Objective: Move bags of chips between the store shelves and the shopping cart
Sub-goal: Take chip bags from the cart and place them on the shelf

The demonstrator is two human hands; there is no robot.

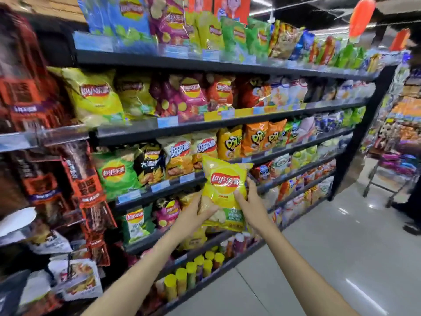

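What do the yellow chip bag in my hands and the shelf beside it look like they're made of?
Yellow chip bag: probably thin plastic film, glossy; it shows sheen and creases. Shelf: likely dark painted metal, semi-matte, with thin straight edges; blur leaves it uncertain.

The shelves (205,127) are packed edge to edge with chip bags (95,99), so little gap is left between them. Open floor (330,236) is seen to the right, bounded farther back by a cart (387,179).
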